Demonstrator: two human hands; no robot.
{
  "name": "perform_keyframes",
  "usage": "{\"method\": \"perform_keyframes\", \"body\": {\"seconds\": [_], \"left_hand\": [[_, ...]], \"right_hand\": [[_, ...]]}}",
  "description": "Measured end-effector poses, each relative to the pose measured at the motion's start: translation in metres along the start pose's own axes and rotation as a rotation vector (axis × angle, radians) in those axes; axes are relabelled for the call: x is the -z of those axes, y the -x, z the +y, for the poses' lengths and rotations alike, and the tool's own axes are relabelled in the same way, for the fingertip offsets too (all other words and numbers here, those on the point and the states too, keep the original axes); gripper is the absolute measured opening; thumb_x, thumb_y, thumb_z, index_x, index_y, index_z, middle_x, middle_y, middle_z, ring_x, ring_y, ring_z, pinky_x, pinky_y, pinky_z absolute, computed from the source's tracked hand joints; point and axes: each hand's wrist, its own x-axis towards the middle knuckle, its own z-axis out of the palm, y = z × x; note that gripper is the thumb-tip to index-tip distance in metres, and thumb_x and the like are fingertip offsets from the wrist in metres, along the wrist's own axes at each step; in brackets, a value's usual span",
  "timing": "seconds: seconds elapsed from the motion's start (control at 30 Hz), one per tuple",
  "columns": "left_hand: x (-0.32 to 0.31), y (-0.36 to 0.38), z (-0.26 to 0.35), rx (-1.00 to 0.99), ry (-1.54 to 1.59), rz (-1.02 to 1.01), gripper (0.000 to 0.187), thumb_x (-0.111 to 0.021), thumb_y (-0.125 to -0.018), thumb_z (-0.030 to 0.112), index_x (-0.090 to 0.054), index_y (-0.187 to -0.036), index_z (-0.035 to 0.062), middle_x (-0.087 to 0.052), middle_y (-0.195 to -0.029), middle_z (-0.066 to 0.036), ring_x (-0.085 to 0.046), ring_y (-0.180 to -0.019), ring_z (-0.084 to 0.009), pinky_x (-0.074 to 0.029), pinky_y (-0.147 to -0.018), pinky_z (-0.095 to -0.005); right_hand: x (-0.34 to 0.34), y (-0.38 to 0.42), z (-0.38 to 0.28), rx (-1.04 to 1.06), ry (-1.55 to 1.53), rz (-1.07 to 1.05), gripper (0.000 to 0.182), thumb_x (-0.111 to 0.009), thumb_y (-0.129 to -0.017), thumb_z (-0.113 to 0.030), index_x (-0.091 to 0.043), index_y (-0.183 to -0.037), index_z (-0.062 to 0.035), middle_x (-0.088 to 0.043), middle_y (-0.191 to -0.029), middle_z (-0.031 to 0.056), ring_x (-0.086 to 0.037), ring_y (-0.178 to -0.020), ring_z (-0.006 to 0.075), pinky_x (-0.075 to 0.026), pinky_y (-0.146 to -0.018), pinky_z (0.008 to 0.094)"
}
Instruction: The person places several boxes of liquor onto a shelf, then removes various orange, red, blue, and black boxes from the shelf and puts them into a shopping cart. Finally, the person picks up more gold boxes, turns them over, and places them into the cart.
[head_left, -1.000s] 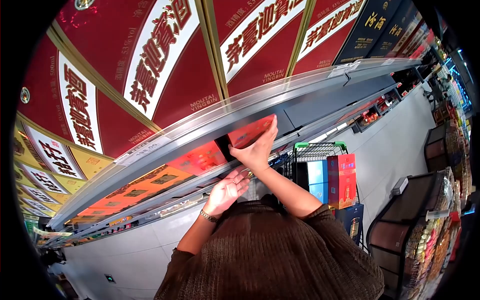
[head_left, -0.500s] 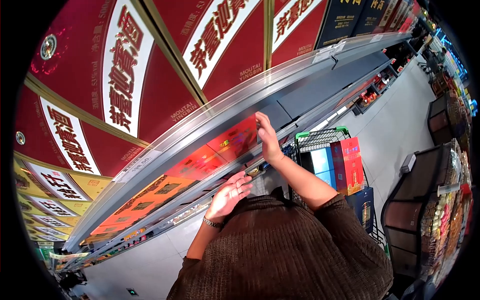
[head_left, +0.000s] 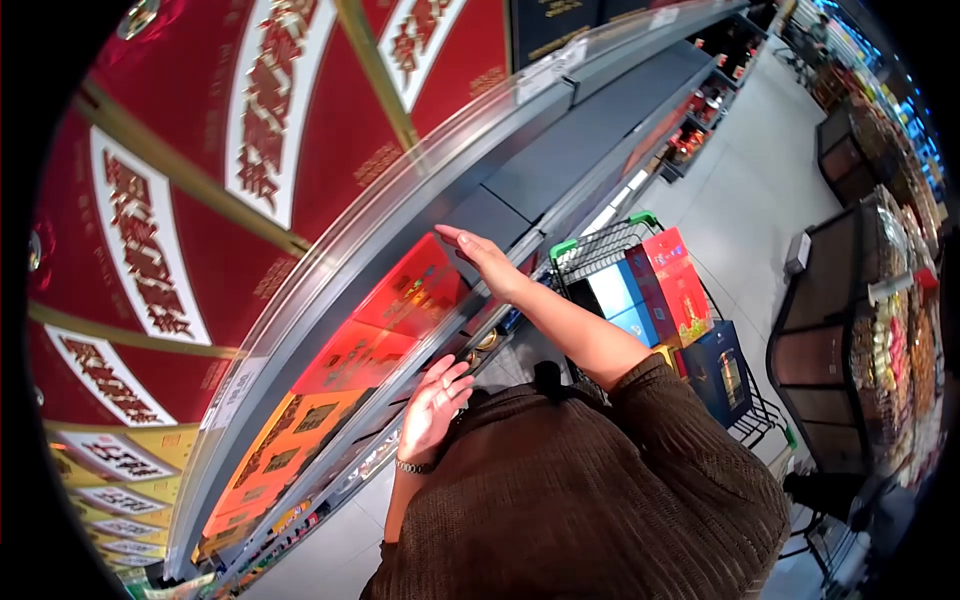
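My right hand (head_left: 482, 262) reaches over the lower shelf with fingers stretched out, its fingertips at the end of a red box (head_left: 412, 288). A second red box (head_left: 352, 357) stands in line with it, followed by several orange boxes (head_left: 283, 460). In front of the shelf edge, my left hand (head_left: 432, 410) is held palm up with its fingers apart and nothing in it. A link band (head_left: 414, 467) circles the left wrist.
Behind my right arm stands a shopping cart (head_left: 603, 240) holding a red box (head_left: 672, 285), a light blue box (head_left: 622, 305) and a dark blue box (head_left: 722, 378). Large dark red boxes (head_left: 300, 120) fill the upper shelf. Dark display bins (head_left: 815, 330) line the aisle's right.
My view has turned, so the shelf and cart sit further left. My right hand has shifted left to the end of the red box. My left hand has moved slightly down and left, still spread.
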Motion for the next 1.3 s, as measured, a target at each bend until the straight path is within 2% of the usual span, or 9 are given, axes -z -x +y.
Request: {"method": "perform_keyframes", "body": {"seconds": [0.1, 0.2, 0.27, 0.37, 0.57, 0.73, 0.83, 1.1, 1.3], "left_hand": [[0.004, 0.002, 0.0, -0.003, -0.026, 0.04, 0.051, -0.053, -0.099, 0.022, -0.04, -0.145, 0.005, -0.055, -0.139, -0.014, -0.056, -0.122, -0.0278, -0.044, -0.104, -0.042], [0.007, 0.004, -0.004, 0.007, -0.006, 0.053, 0.053, -0.054, -0.099, 0.023, -0.039, -0.146, 0.004, -0.054, -0.138, -0.015, -0.057, -0.121, -0.0277, -0.044, -0.104, -0.0419], [0.011, 0.004, -0.007, 0.015, -0.004, 0.073, 0.055, -0.055, -0.098, 0.023, -0.037, -0.146, 0.0025, -0.054, -0.138, -0.016, -0.058, -0.119, -0.0275, -0.045, -0.103, -0.0416], [0.01, 0.004, -0.011, 0.046, -0.011, 0.085, 0.056, -0.056, -0.098, 0.023, -0.037, -0.146, 0.0018, -0.054, -0.138, -0.016, -0.058, -0.118, -0.0277, -0.046, -0.102, -0.0414], [-0.006, -0.01, -0.011, 0.095, -0.109, 0.108, 0.05, -0.053, -0.1, 0.021, -0.041, -0.145, 0.0028, -0.053, -0.14, -0.016, -0.058, -0.119, -0.0277, -0.046, -0.102, -0.0407], [-0.011, -0.02, -0.019, 0.108, -0.154, 0.027, 0.047, -0.05, -0.101, 0.02, -0.043, -0.145, 0.0042, -0.053, -0.141, -0.016, -0.057, -0.121, -0.0274, -0.045, -0.102, -0.0399], [-0.012, -0.023, -0.024, 0.128, -0.16, -0.005, 0.045, -0.049, -0.102, 0.02, -0.043, -0.144, 0.0054, -0.053, -0.141, -0.016, -0.057, -0.122, -0.0263, -0.044, -0.103, -0.039], [-0.028, -0.02, -0.02, 0.134, -0.211, 0.005, 0.045, -0.049, -0.101, 0.019, -0.043, -0.143, 0.0057, -0.053, -0.14, -0.014, -0.057, -0.122, -0.0242, -0.044, -0.103, -0.0375], [-0.029, -0.02, -0.015, 0.117, -0.228, -0.037, 0.047, -0.049, -0.101, 0.019, -0.041, -0.145, 0.0045, -0.053, -0.14, -0.014, -0.056, -0.123, -0.0238, -0.044, -0.103, -0.0365]], "right_hand": [[0.055, 0.027, 0.021, 0.16, 0.088, 0.312, 0.03, -0.062, -0.096, -0.012, -0.064, -0.124, -0.0021, -0.065, -0.118, 0.0048, -0.059, -0.112, 0.015, -0.043, -0.099, 0.0282], [0.137, 0.062, 0.036, 0.272, 0.424, 0.721, 0.031, -0.068, -0.085, -0.001, -0.068, -0.116, -0.0042, -0.063, -0.105, 0.0038, -0.058, -0.094, 0.0141, -0.049, -0.084, 0.0283], [0.214, 0.092, 0.052, 0.369, 0.912, 0.902, 0.041, -0.077, -0.075, -0.006, -0.066, -0.115, -0.0051, -0.059, -0.108, 0.0065, -0.056, -0.098, 0.0184, -0.048, -0.089, 0.0312], [0.285, 0.136, 0.026, -0.032, 1.229, 1.13, 0.079, -0.088, -0.063, -0.026, -0.054, -0.131, -0.004, -0.054, -0.126, 0.0214, -0.051, -0.12, 0.0377, -0.043, -0.104, 0.0439], [0.362, 0.199, -0.001, -0.797, 1.295, 0.909, 0.122, -0.091, -0.054, -0.045, -0.026, -0.15, -0.0081, -0.029, -0.154, 0.0217, -0.026, -0.144, 0.0382, -0.026, -0.117, 0.0499], [0.352, 0.199, -0.005, -0.969, 1.302, 0.852, 0.145, -0.093, -0.049, -0.043, -0.001, -0.158, -0.0166, -0.022, -0.157, 0.0182, -0.02, -0.147, 0.0372, -0.019, -0.116, 0.0606], [0.349, 0.191, 0.001, -0.89, 1.423, 0.781, 0.145, -0.093, -0.048, -0.039, 0.0, -0.158, -0.0178, -0.022, -0.157, 0.0176, -0.021, -0.146, 0.0376, -0.018, -0.115, 0.0639], [0.334, 0.188, -0.006, -0.817, 1.49, 0.82, 0.138, -0.091, -0.048, -0.028, -0.007, -0.157, -0.0266, -0.039, -0.141, 0.0191, -0.037, -0.134, 0.0401, -0.031, -0.109, 0.058], [0.293, 0.21, -0.033, -0.484, 1.384, 0.933, 0.135, -0.089, -0.045, -0.018, -0.012, -0.156, -0.0204, -0.04, -0.138, 0.0222, -0.041, -0.129, 0.0435, -0.034, -0.111, 0.0523]]}}
